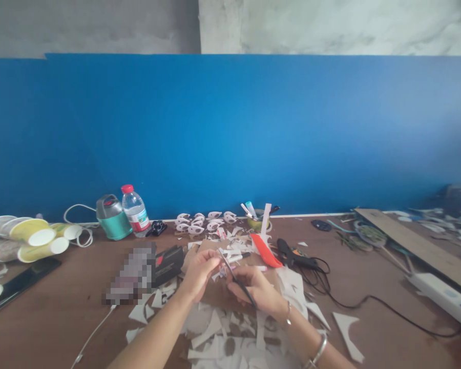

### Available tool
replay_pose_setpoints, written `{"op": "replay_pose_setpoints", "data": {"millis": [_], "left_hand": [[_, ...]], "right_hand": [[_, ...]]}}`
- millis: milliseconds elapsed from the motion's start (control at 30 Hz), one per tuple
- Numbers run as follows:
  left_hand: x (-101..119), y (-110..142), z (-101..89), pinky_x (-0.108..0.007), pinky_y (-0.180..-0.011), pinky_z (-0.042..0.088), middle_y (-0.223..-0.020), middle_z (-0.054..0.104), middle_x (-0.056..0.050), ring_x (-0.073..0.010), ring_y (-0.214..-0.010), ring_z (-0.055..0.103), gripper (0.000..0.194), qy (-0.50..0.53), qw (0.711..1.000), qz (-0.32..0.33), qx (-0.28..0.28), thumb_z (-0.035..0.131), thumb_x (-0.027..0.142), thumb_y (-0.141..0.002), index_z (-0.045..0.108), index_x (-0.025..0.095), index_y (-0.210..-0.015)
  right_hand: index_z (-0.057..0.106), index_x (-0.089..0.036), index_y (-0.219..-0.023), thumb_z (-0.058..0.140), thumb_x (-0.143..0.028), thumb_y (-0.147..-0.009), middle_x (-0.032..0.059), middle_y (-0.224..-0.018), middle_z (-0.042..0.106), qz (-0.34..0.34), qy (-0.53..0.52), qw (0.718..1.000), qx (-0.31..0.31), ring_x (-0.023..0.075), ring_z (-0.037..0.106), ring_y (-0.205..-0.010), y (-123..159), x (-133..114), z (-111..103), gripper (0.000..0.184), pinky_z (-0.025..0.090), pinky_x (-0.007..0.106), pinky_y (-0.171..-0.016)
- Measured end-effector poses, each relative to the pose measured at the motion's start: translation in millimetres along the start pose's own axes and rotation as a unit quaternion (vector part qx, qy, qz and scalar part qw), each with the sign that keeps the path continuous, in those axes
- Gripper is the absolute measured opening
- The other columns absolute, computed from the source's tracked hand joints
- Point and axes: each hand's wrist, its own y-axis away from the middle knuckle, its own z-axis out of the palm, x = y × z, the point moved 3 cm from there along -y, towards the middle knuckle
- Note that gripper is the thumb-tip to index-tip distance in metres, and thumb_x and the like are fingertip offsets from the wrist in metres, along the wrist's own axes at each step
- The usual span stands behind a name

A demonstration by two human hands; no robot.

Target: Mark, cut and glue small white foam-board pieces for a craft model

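My right hand grips a pair of scissors with dark handles, the blades pointing up and to the left. The blade tips come close to the fingers of my left hand. Those fingers are pinched together at a small pale piece, mostly hidden, that I cannot make out. White offcuts lie thick on the table below and around both hands. Just beyond the hands are more white bits and some pens. A bright orange-red curved piece lies to the right of them.
A black glue gun trails its cord rightward to a white power strip. Rows of white cut-outs and a pen cup stand at the back. Leftward are a phone, a bottle, a teal container and paper cups.
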Motion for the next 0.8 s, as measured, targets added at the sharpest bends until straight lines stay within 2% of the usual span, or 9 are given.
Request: {"op": "replay_pose_setpoints", "data": {"millis": [167,333,567,800], "left_hand": [[0.5,0.0,0.0,-0.023,-0.062,0.041,-0.062,0.062,-0.001,-0.0112,-0.060,0.053,0.018,-0.008,1.000,0.001,-0.004,0.074,0.027,-0.061,0.063,0.014,-0.057],[-1.9,-2.0,-2.5,-0.023,-0.062,0.040,-0.062,0.063,-0.002,-0.0118,-0.062,0.053,0.023,-0.008,1.000,0.005,-0.012,0.076,0.031,-0.063,0.062,0.014,-0.056],[-3.6,-2.5,-3.7,-0.023,-0.061,0.040,-0.068,0.066,-0.004,-0.0125,-0.063,0.053,0.022,-0.014,0.999,0.001,-0.030,0.076,0.030,-0.063,0.063,0.014,-0.057],[-4.4,-2.2,-3.4,-0.024,-0.064,0.041,-0.067,0.067,-0.004,-0.0135,-0.063,0.055,0.019,-0.028,0.998,-0.011,-0.060,0.075,0.029,-0.063,0.068,0.013,-0.062]], "right_hand": [[0.057,-0.018,-0.061,0.064,-0.034,-0.071,-0.0054,-0.048,0.046,-0.011,0.011,1.000,0.003,0.0067,0.039,-0.040,0.1,-1.2,-0.3,0.020,0.030,0.019,-0.041],[0.059,-0.018,-0.065,0.064,-0.032,-0.072,-0.0057,-0.047,0.047,0.007,0.024,1.000,0.018,0.0068,0.041,-0.037,-1.0,6.5,-2.5,0.016,0.029,0.017,-0.036],[0.062,-0.017,-0.068,0.064,-0.029,-0.073,-0.0049,-0.049,0.051,0.008,0.025,1.000,0.011,0.0074,0.046,-0.040,-3.4,11.2,-3.4,0.013,0.036,0.017,-0.040],[0.063,-0.015,-0.073,0.067,-0.029,-0.070,-0.0042,-0.052,0.054,0.011,0.020,1.000,-0.008,0.0070,0.048,-0.041,-5.9,17.3,-5.6,0.015,0.038,0.017,-0.040]]}}
